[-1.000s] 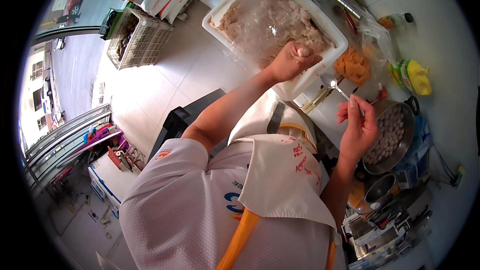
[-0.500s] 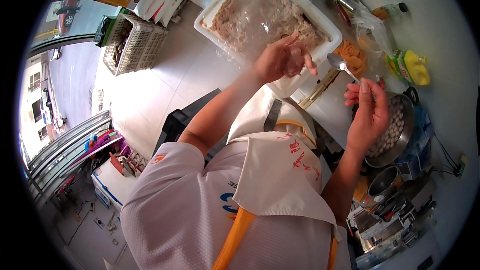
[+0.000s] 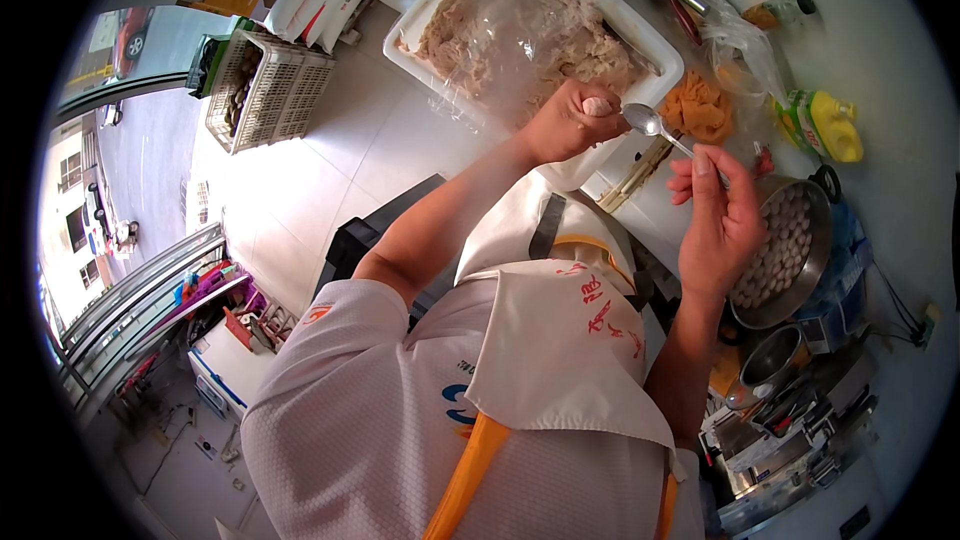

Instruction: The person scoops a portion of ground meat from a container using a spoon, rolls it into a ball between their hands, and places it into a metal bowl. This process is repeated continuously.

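My left hand (image 3: 562, 130) is closed in a fist around meat paste. A small pale ball of the paste (image 3: 597, 107) bulges out at the top, by the thumb and forefinger. My right hand (image 3: 718, 225) grips a metal spoon (image 3: 643, 119) by its handle, the bowl just to the right of that ball. Beyond the left hand stands a white plastic tub (image 3: 668, 70) of minced meat paste (image 3: 460, 30), partly covered by clear plastic film (image 3: 522, 20). At the right, a metal pot (image 3: 768, 316) holds many pale meatballs (image 3: 785, 252).
An orange crumpled cloth-like heap (image 3: 697, 108) lies right of the tub. Beside it are a clear plastic bag (image 3: 742, 60), a yellow bottle (image 3: 838, 130) and a bottle with a dark cap (image 3: 778, 12). A white crate (image 3: 285, 90) stands on the floor at left.
My left hand has gone from loosely open to a fist, squeezing out a ball of paste. My right hand has brought the spoon leftward, close to it.
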{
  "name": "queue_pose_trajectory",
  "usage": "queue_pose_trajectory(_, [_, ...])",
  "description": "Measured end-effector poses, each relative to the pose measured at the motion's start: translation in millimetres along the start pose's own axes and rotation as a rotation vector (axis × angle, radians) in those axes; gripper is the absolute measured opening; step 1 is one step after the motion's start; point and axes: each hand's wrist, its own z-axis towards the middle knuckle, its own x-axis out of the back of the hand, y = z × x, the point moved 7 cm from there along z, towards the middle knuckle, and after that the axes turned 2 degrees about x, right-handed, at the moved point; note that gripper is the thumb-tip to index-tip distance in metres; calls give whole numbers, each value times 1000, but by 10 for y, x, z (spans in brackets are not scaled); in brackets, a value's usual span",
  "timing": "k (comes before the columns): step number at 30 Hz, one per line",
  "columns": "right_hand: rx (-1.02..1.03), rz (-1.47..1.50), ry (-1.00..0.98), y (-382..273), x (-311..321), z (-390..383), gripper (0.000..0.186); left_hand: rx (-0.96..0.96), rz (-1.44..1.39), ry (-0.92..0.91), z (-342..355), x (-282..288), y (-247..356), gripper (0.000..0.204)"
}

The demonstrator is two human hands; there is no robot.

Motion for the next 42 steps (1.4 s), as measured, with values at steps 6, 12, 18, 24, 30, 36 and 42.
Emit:
queue_pose_trajectory(6, [21,-101,-44,-67,-55,35,14,27,77,11,-60,-65,107,24])
queue_pose_trajectory(12, [-23,-174,-84,-83,-97,0,16,19,206,-11,-57,-82,48,20])
queue_pose_trajectory(18, [-209,-53,-48,85,-136,-42,18,46,358,8,-79,-110,34,16])
queue_pose_trajectory(24, [-608,497,33,929,-77,-147,19,55,384,-58,-58,-102,-132,16])
queue_pose_trajectory(30, [-645,879,111,1095,123,-270,19,326,246,10,-24,-49,-471,28])
queue_pose_trajectory(36, [-213,333,482,514,1678,-597,20,281,287,43,-133,133,-377,24])
queue_pose_trajectory(42, [-251,-441,620,1017,2497,-899,16,209,410,14,-85,-9,-323,22])
